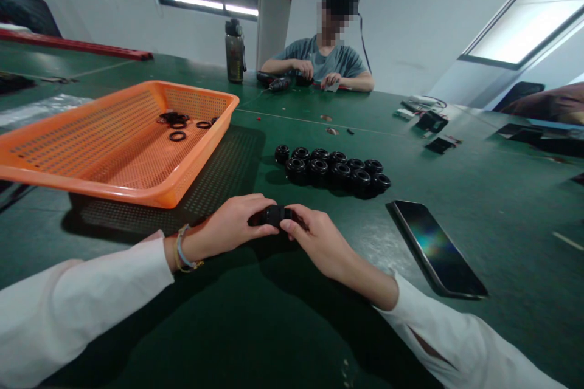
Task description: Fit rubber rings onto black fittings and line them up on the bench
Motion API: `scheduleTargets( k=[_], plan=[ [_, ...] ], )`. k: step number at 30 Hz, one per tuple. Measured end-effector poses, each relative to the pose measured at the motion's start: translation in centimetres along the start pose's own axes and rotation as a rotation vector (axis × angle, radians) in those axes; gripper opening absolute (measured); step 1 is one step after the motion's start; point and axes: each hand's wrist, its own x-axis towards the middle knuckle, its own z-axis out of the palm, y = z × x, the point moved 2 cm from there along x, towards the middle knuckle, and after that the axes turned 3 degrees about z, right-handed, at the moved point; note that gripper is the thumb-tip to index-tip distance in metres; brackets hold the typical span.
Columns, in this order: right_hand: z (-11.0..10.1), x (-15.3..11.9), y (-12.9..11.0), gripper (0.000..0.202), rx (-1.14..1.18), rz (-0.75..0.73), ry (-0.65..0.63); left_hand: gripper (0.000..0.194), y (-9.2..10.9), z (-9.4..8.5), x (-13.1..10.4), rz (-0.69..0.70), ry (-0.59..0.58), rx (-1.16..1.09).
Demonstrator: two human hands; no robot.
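Note:
Low over the green table (219,328), a small black part (274,216) is held between my two hands. My left hand (235,222) grips its left side with thumb and fingers. On its right side my right hand (317,240) pinches it; some fingertips are hidden behind the part. Just beyond the hands stand several black round parts with ring-shaped tops (340,171), grouped close together. An orange perforated basket (171,191) at the left holds several thin black rings (177,135).
A phone (438,249) lies at the right. Across the table a person in a grey-blue shirt (326,61) works with both hands, beside a dark bottle (235,51) and a power tool (274,82). Small electronic parts (431,122) lie at the back right.

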Motion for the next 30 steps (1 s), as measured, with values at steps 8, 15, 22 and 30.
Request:
scheduleTargets(
  k=[8, 15, 22, 30],
  plan=[
    [0.2, -0.2, 0.1, 0.024, 0.167, 0.078, -0.005, 0.029, 0.4, 0.0, -0.2, 0.111, 0.036, 0.119],
    [0.1, 0.0, 0.6, 0.024, 0.172, 0.015, -0.007, 0.024, 0.5, 0.0, -0.2, 0.065, 0.039, 0.058],
    [-0.7, -0.1, 0.9, 0.033, -0.096, -0.324, 0.078, 0.032, 0.3, -0.2, 0.1, -0.04, -0.073, -0.138],
    [-0.4, -0.3, 0.6, 0.021, -0.103, -0.331, 0.103, 0.032, 0.2, -0.3, 0.2, -0.013, -0.121, -0.252]
  ],
)
